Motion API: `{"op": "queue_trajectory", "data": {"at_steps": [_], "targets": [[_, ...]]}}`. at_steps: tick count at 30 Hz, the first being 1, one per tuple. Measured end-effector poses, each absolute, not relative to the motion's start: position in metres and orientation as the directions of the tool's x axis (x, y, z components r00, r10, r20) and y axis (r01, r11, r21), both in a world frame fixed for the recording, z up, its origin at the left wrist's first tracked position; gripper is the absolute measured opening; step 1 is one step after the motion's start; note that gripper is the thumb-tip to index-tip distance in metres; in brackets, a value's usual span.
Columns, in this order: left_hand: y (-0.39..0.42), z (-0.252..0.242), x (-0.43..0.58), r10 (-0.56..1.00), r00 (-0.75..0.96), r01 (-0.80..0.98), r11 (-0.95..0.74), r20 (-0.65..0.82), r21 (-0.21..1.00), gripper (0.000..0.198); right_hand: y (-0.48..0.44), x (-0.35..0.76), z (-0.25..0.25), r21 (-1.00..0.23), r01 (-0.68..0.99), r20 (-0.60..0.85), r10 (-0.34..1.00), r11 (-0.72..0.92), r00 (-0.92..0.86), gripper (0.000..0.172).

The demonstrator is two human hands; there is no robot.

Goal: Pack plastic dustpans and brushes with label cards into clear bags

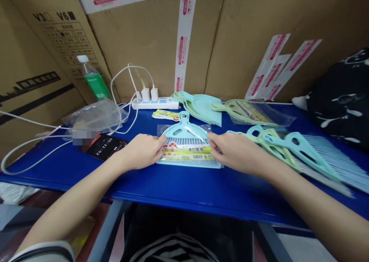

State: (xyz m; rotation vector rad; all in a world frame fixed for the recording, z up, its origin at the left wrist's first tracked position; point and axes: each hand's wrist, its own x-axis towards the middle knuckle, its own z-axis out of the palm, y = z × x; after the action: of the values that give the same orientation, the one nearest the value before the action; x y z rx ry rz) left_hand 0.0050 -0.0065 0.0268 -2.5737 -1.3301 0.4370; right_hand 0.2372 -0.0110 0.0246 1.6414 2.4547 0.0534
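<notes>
In the middle of the blue table lies a light-blue dustpan and brush set (184, 133) in a clear plastic bag, with a printed label card (187, 151) across its bristles. My left hand (144, 150) pinches the left edge of the bag, fingers closed. At the opposite edge, my right hand (230, 152) grips the bag with curled fingers. The set's handle points away from me. Just right of my right hand lie several loose brushes (305, 150) in blue and green. Behind the set are stacked dustpans (201, 106) and a loose label card (165, 115).
A green bagged set (253, 114) lies at the back right, near a dark patterned cloth item (343, 100). On the left are a phone (105, 146), white cables (37, 139), crumpled plastic bags (95, 115) and a bottle (96, 83). A power strip (155, 103) sits against the cardboard wall (138, 35).
</notes>
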Motion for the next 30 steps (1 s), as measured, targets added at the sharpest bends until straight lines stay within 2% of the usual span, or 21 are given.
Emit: {"op": "queue_trajectory", "data": {"at_steps": [9,17,30], "targets": [[-0.0055,0.0266,0.0047,0.817,0.553,0.747,-0.573,-0.163,-0.338,0.029,-0.0109,0.2359,0.0241,0.162,0.905,-0.131,0.917,0.394,-0.376,0.016],[-0.0064,0.0289,0.0068,0.83,0.527,0.766,-0.558,-0.185,-0.321,0.021,-0.0132,0.2356,0.0272,0.183,0.902,-0.166,0.916,0.392,-0.365,0.02],[-0.0062,0.0285,0.0063,0.829,0.525,0.771,-0.559,-0.192,-0.303,0.019,-0.0146,0.234,0.0311,0.137,0.91,-0.196,0.911,0.392,-0.363,0.02]]}}
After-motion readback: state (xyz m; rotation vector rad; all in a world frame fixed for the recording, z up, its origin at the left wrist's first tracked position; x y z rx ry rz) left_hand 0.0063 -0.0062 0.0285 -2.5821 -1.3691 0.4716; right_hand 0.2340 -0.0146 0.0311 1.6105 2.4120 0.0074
